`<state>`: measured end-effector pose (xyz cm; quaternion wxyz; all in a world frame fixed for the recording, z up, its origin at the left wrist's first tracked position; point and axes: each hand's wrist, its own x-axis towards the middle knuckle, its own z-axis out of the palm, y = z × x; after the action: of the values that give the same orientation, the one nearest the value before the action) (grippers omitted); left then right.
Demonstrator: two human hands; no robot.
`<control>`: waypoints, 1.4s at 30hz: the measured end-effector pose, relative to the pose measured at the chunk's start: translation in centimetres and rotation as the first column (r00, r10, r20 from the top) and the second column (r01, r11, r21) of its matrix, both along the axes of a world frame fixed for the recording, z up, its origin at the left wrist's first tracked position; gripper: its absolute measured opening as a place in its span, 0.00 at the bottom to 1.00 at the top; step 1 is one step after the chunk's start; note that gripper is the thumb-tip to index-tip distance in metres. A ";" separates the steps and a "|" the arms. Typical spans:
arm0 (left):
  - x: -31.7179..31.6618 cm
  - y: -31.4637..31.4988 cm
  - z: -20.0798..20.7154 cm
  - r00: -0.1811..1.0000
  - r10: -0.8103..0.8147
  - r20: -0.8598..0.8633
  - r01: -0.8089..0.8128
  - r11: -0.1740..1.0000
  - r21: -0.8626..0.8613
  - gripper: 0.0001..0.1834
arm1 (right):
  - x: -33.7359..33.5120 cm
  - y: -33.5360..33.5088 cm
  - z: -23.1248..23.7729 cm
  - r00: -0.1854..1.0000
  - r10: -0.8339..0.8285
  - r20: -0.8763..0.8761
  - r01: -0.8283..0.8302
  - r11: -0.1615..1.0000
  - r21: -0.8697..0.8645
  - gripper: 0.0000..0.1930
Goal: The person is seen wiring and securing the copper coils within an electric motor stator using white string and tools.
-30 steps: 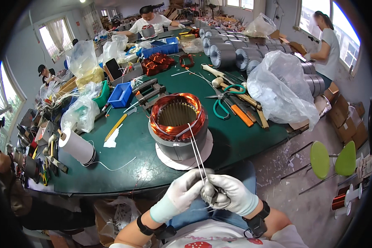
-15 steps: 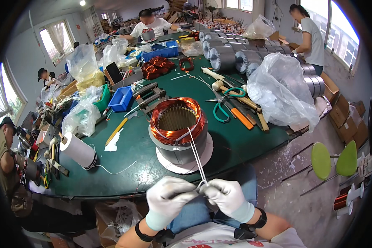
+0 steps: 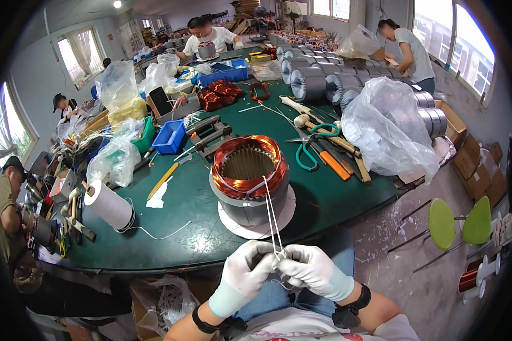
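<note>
A motor stator (image 3: 250, 196) with copper windings (image 3: 224, 165) stands upright on a round white board (image 3: 284, 213) near the table's front edge. From the front of its winding ring a doubled white cord (image 3: 272, 216) runs down, taut, toward me. My left hand (image 3: 246, 275), in a white glove, pinches the cord's near end. Close beside it, my gloved right hand (image 3: 316, 271) is closed on the same cord. The fingertips nearly meet, and a small loop of cord shows between and below them. Fingers hide the exact crossing of the strands.
Left on the green table (image 3: 210, 227) stand a white cord spool (image 3: 109, 206) and a yellow-handled knife (image 3: 162, 181). Green-handled scissors (image 3: 307, 153), a mallet (image 3: 302, 120) and a plastic bag (image 3: 387, 131) lie right. Several steel cores (image 3: 308, 83) line the back. People work around the table.
Both hands have come closer together and a little higher on the cord, with the left one shifted right. The stator sits slightly further right in view. The co-worker at the right bends lower.
</note>
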<state>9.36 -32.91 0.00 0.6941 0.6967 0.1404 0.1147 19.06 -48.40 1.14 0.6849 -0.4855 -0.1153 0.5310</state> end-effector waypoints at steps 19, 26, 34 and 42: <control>-0.8 1.7 -0.1 0.937 -0.174 0.304 -0.053 0.787 0.615 0.09 | -4.3 -4.0 -7.5 0.584 -0.180 0.792 0.249 0.968 0.036 0.10; 2.0 8.1 4.2 0.810 0.199 0.551 -0.510 0.703 0.495 0.13 | 3.0 -11.5 -5.9 0.495 -0.435 0.752 0.702 0.710 -0.052 0.16; 14.6 15.3 8.9 0.983 -0.117 0.141 -0.082 0.411 0.908 0.17 | 4.1 -7.6 0.1 0.614 -0.479 0.628 0.585 0.810 0.046 0.24; 17.8 13.8 8.2 0.981 -0.058 -0.184 0.187 0.529 0.828 0.15 | 4.2 -7.7 -2.1 0.715 -0.434 0.548 0.529 0.849 -0.018 0.25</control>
<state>27.15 -19.09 8.15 0.2690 0.9583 0.0649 0.0721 23.25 -56.09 -1.00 0.6965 -0.6819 -0.1199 0.1886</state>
